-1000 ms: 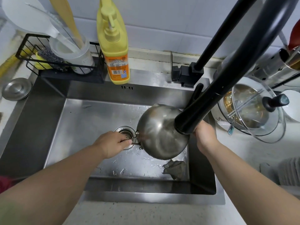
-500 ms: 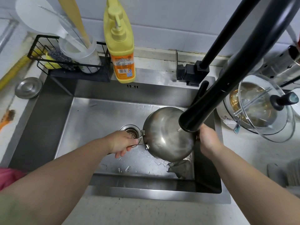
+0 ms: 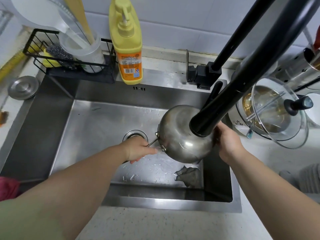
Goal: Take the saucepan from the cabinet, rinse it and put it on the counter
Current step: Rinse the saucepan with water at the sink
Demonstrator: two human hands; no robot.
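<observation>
A steel saucepan (image 3: 180,135) hangs tilted over the right side of the steel sink (image 3: 97,122), its rounded bottom facing me. My left hand (image 3: 138,148) grips its wire handle on the left side. My right hand (image 3: 228,142) holds the pan's right edge; its fingers are hidden behind the pan and the black faucet spout (image 3: 213,116), which crosses in front of the pan. The sink floor under the pan is wet. The white speckled counter (image 3: 155,226) runs along the front.
A grey rag (image 3: 189,175) lies in the sink's front right corner, near the drain (image 3: 135,135). A yellow soap bottle (image 3: 129,49) and a black wire rack (image 3: 69,56) stand behind. A glass lid (image 3: 280,111) and pot sit right, a metal lid (image 3: 23,87) left.
The saucepan has stayed tilted in both hands under the spout, shifting slightly right within the sink. My view has drifted a little, so everything sits further right.
</observation>
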